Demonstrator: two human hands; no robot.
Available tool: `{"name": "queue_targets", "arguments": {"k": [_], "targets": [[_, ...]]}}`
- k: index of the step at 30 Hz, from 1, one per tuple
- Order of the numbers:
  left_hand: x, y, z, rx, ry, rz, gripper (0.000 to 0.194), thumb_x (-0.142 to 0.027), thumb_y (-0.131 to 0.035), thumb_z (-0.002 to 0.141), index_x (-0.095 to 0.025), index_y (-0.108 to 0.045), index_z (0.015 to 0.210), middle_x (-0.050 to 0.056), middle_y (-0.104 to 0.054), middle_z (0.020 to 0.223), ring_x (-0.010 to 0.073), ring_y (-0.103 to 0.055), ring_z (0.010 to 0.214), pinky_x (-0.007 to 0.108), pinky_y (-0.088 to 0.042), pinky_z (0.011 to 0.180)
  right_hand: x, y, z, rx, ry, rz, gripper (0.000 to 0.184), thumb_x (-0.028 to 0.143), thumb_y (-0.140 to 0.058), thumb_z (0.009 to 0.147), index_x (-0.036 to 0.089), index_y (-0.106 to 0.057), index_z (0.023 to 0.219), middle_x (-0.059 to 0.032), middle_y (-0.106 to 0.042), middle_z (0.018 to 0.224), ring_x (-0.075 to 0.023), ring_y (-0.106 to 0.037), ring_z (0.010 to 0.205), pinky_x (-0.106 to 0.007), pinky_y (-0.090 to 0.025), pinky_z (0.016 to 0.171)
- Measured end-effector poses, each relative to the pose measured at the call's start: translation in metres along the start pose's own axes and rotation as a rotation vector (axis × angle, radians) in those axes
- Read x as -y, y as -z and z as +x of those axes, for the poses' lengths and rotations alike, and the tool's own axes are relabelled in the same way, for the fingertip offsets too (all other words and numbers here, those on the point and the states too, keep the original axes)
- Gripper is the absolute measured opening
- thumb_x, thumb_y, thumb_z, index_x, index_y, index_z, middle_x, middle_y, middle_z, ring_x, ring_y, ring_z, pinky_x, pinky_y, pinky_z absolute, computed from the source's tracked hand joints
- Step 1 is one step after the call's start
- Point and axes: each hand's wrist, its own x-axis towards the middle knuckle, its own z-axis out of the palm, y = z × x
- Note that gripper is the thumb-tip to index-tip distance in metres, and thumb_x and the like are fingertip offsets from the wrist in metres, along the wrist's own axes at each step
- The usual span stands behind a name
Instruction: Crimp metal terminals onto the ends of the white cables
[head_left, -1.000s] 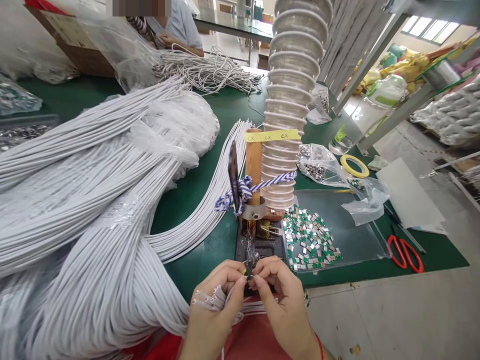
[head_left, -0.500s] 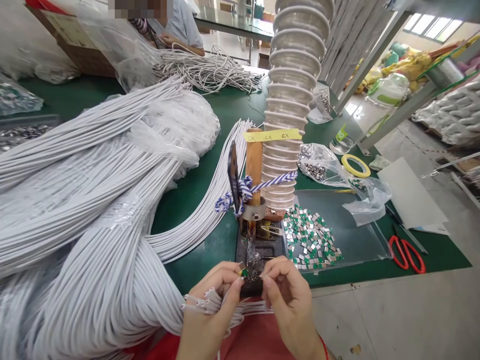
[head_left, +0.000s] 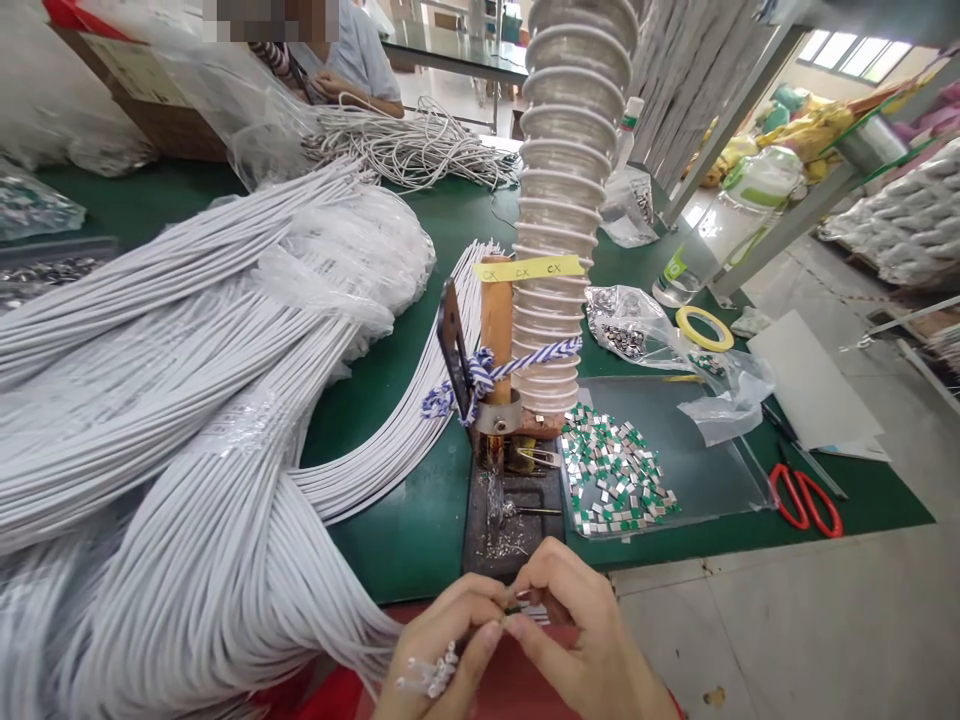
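Observation:
My left hand point(head_left: 461, 640) is closed, thumb and forefinger pinching a small green connector board point(head_left: 513, 608), mostly hidden by fingertips. Several white cable ends point(head_left: 433, 672) stick out between the same hand's other fingers. Close against it, my right hand point(head_left: 581, 640) pinches what looks like the thin end of a white cable at the board; the fingers cover most of it. Both hands are in front of the soldering stand point(head_left: 517, 530), a dark base strewn with solder bits. Above that base an iron with a wooden handle point(head_left: 496, 335) is fixed upright, tied with blue-and-white cord.
A ribbed clear hose point(head_left: 559, 200) rises behind the iron. Many connector boards point(head_left: 619, 475) lie on a tray at right, beside red-handled scissors point(head_left: 806, 498) and yellow tape point(head_left: 705, 328). Large white cable bundles point(head_left: 187, 450) fill the left. Another person point(head_left: 360, 60) sits across the table.
My hands drew apart near the iron's tip, then moved down toward me and came together again. The connector stayed in my left fingers. The view shifted slightly.

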Motion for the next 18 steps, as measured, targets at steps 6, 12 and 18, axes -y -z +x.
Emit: {"name": "queue_targets", "arguments": {"k": [6,12,18], "targets": [[0.004,-0.007,0.0,0.05,0.01,-0.044,0.039,-0.047,-0.05,0.099,-0.023,-0.076,0.082,0.008,-0.073,0.094,0.0232,-0.069,0.087,0.028,-0.054,0.082,0.006,0.026,-0.009,0.16,-0.013,0.053,0.006,0.017,-0.062,0.088,0.021,-0.066,0.087,-0.0032,-0.06,0.083,-0.0196,-0.06,0.076,-0.028,-0.046,0.068],[0.014,-0.022,-0.002,0.074,0.191,-0.215,0.05,-0.06,-0.05,0.094,-0.02,-0.065,0.069,-0.002,-0.055,0.055,0.0138,-0.051,0.049,0.022,-0.046,0.052,0.009,0.037,-0.014,0.077,0.003,-0.056,0.004,0.019,-0.064,0.087,0.021,-0.067,0.085,-0.0026,-0.06,0.077,-0.0196,-0.058,0.07,-0.028,-0.045,0.064],[0.009,-0.029,0.0,0.189,0.273,-0.271,0.04,-0.059,-0.068,0.082,-0.021,-0.077,0.09,0.005,-0.072,0.079,0.0233,-0.064,0.077,0.032,-0.054,0.081,0.004,0.009,-0.006,0.127,0.104,-0.052,0.008,0.02,-0.066,0.09,0.019,-0.073,0.086,-0.0019,-0.059,0.072,-0.0177,-0.059,0.068,-0.025,-0.043,0.061]]}}
